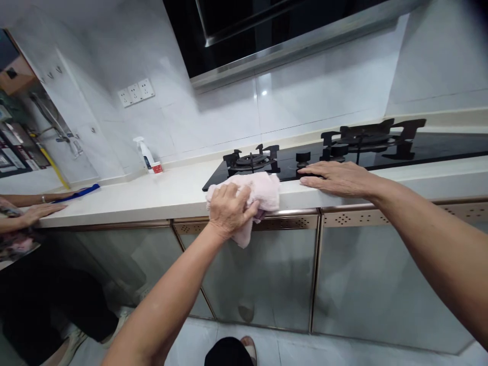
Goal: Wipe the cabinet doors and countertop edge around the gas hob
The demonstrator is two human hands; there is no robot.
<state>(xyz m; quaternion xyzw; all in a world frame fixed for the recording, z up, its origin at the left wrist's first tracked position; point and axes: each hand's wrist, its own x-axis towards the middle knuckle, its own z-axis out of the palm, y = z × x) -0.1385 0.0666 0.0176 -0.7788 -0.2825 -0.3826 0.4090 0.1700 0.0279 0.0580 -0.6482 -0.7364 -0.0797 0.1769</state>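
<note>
Head view | left hand (230, 208): fingers curled, gripping the pale-pink plush cloth (266, 190) from above, at gas hob's (438, 147) front-left edge | cloth: under that palm, bunched, longer side roughly along hob front, one end drooping below hob level | right hand (339, 179): farther from cloth, fingers extended, holding nothing visible, by hob's knobs (303, 158)

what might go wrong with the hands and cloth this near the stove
The right hand is close to a black control knob, so it might bump or turn it.

The pink cloth, bunched under the left hand, is near the left burner's pan support and could snag if pushed back.
</note>
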